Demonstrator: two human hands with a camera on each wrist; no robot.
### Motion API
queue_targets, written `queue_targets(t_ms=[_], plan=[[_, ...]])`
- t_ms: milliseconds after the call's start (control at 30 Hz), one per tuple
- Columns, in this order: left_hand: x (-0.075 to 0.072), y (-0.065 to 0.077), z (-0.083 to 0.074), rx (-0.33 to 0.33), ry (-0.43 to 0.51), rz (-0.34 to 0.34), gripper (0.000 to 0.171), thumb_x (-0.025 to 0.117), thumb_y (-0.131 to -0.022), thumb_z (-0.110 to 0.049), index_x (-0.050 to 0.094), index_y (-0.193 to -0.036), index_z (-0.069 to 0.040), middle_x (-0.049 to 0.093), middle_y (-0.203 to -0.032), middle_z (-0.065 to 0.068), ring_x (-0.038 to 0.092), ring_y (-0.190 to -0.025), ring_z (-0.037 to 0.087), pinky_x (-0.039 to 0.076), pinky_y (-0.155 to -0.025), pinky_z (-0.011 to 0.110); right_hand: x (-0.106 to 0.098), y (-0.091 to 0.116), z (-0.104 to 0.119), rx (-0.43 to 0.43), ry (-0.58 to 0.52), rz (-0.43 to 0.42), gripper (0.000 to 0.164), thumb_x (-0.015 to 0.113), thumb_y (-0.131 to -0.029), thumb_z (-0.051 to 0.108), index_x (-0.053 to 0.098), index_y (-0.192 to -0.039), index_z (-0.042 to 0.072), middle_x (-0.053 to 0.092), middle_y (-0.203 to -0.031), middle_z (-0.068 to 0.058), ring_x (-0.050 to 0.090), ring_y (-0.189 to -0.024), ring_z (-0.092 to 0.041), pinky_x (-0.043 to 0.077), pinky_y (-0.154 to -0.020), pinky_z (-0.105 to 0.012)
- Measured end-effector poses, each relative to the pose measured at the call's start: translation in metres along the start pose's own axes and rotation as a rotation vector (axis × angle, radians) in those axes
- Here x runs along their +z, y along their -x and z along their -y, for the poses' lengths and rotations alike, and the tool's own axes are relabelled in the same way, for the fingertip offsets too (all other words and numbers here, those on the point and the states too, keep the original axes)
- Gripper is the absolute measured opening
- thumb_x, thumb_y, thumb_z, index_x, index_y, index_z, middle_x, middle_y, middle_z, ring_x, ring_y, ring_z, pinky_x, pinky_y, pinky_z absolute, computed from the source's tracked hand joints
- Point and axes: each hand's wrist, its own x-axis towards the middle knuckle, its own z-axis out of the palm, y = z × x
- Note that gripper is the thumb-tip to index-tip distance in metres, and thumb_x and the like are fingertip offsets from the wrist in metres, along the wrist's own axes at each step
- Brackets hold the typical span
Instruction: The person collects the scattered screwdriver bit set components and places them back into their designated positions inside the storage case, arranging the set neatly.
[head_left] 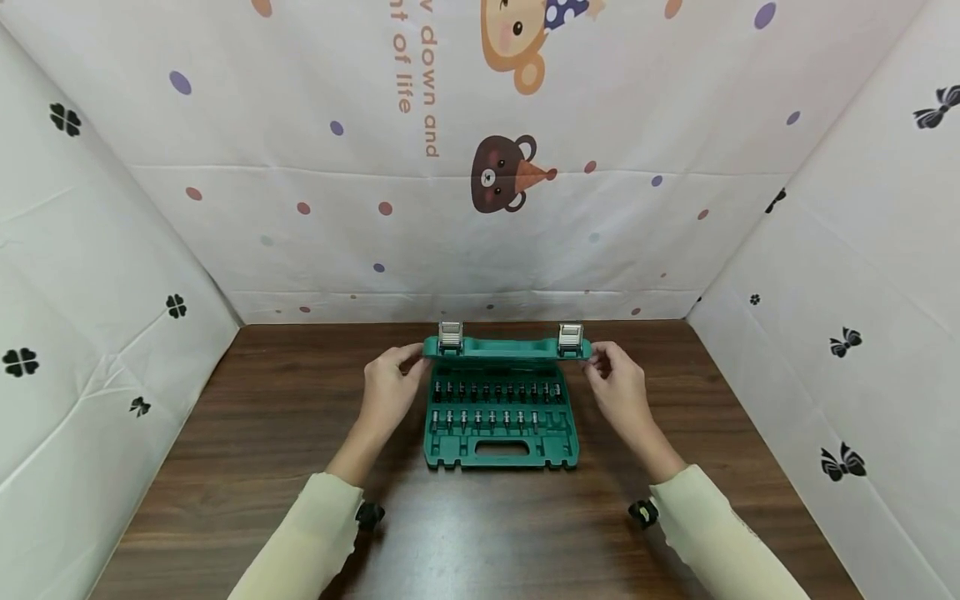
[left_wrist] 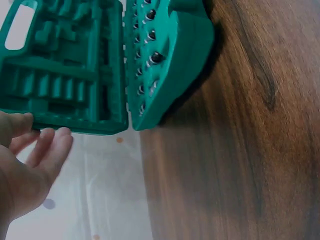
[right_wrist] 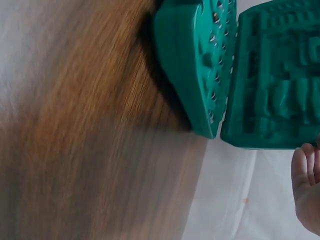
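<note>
A green tool case [head_left: 502, 454] sits on the table with two rows of metal socket bits [head_left: 491, 420] in its base. Its lid [head_left: 510, 350] stands raised at the back, hinged to the base. At the lid's left end, my left hand [head_left: 387, 387] holds the side edge between thumb and fingers. On the opposite end my right hand [head_left: 618, 390] grips the other side edge. In the left wrist view the lid's moulded inside [left_wrist: 55, 75] shows beside the fingertips [left_wrist: 60, 137]. The right wrist view cuts off most of the right hand [right_wrist: 310, 195].
Two silver latches [head_left: 451, 336] stick up from the lid's top edge. Dark wood-grain table [head_left: 285, 450] extends around the case. A printed white sheet [head_left: 360, 242] rises behind the table, with more white sheets [head_left: 82, 400] along both sides.
</note>
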Motion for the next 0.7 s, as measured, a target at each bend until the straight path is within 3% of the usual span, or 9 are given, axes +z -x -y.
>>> queue_targets(t_ms=[200, 433, 667, 700], plan=[[-0.007, 0.006, -0.002, -0.098, 0.036, 0.086, 0.028, 0.067, -0.102, -0.015, 0.073, -0.128, -0.007, 0.077, -0.113, 0.012, 0.072, -0.099, 0.023, 0.062, -0.076, 0.037, -0.005, 0.009, 0.006, 0.074, 0.01, 0.062, 0.013, 0.064, -0.1, 0.005, 0.067, -0.113, 0.004, 0.07, -0.092, -0.01, 0.06, -0.079, -0.017, 0.049, -0.062, -0.02], [-0.016, 0.01, -0.001, -0.224, 0.159, 0.219, 0.031, 0.062, -0.104, -0.02, 0.072, -0.131, -0.01, 0.078, -0.113, 0.01, 0.075, -0.103, 0.03, 0.061, -0.075, 0.031, -0.008, 0.021, 0.005, 0.149, -0.011, 0.139, 0.019, 0.061, -0.099, 0.003, 0.067, -0.117, 0.005, 0.07, -0.097, -0.01, 0.062, -0.084, -0.02, 0.05, -0.063, -0.021], [-0.02, 0.017, -0.004, -0.288, 0.191, 0.258, 0.033, 0.057, -0.105, -0.019, 0.071, -0.133, -0.009, 0.079, -0.102, 0.012, 0.076, -0.089, 0.023, 0.038, -0.05, 0.025, -0.012, 0.033, 0.0, 0.175, -0.046, 0.192, 0.024, 0.058, -0.101, 0.005, 0.068, -0.123, 0.008, 0.072, -0.104, -0.01, 0.064, -0.088, -0.018, 0.052, -0.069, -0.02], [-0.02, 0.018, -0.005, -0.3, 0.201, 0.261, 0.033, 0.056, -0.106, -0.019, 0.07, -0.134, -0.009, 0.079, -0.103, 0.013, 0.076, -0.09, 0.023, 0.041, -0.05, 0.025, -0.013, 0.034, -0.001, 0.187, -0.062, 0.21, 0.025, 0.056, -0.103, 0.007, 0.068, -0.125, 0.009, 0.072, -0.103, -0.012, 0.064, -0.088, -0.019, 0.052, -0.07, -0.021]])
